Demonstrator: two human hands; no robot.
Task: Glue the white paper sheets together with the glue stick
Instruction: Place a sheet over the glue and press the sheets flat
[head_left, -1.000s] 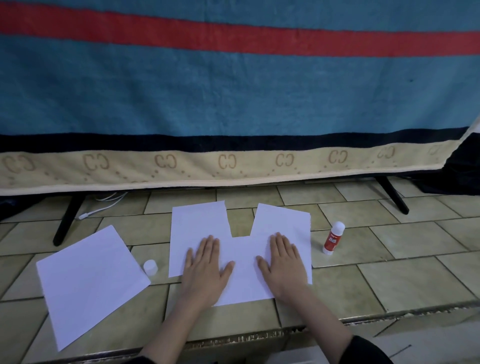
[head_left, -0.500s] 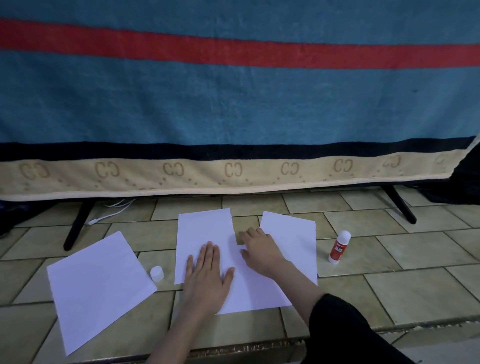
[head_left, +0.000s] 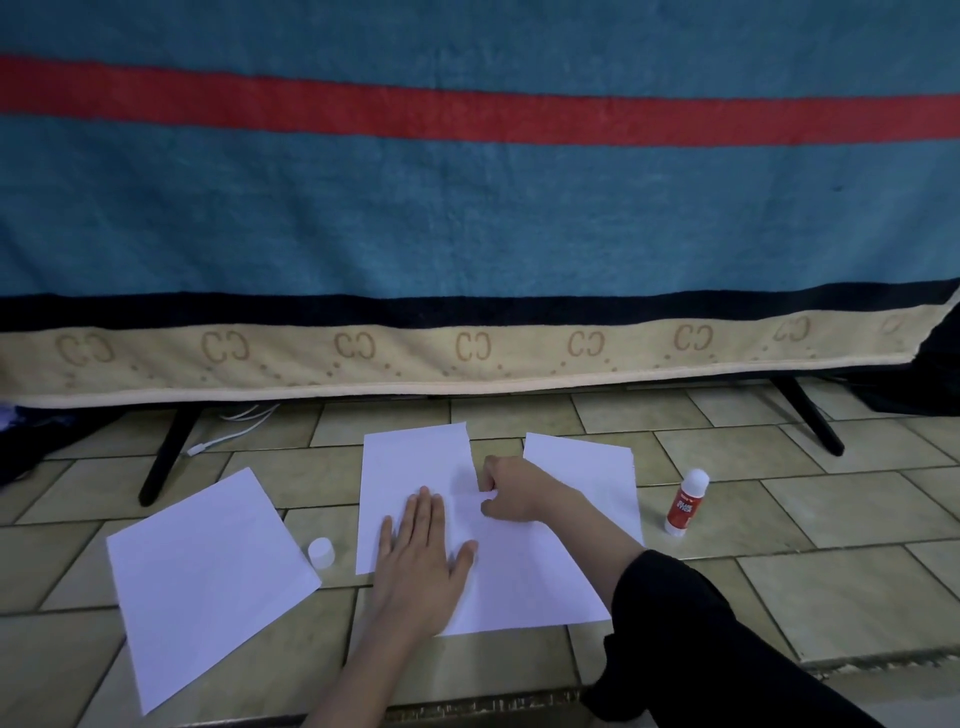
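The big blanket (head_left: 467, 208) is hanging across the whole back of the scene, draped over something on black legs (head_left: 166, 457), and its cream border is repeating a "CC" mark all the way along. Below it the tiled floor (head_left: 831, 571) is serving as the work surface.

The joined sheets (head_left: 519, 582) are lying in the middle, one left sheet and one right sheet overlapped by a lower piece, probably laid that way so the glued strips meet. A spare sheet (head_left: 208, 577) is waiting well apart on the left, tilted, likely next in line.

The left hand (head_left: 421, 561) is lying flat with fingers straight and together, gripping nothing, pressing down where the left sheet meets the lower one; my guess is it is pinning the seam. The right hand (head_left: 506, 491) is reaching across with fingers curled, working at the corner where the sheets meet; whether it is pinching paper or just rubbing, I cannot tell.

The glue stick (head_left: 687, 501) is standing upright near the right sheet's edge, uncapped, within easy reach. Its red label is carrying white lettering too blurred to read. Its cap (head_left: 320, 552) is sitting between the spare sheet and the joined ones
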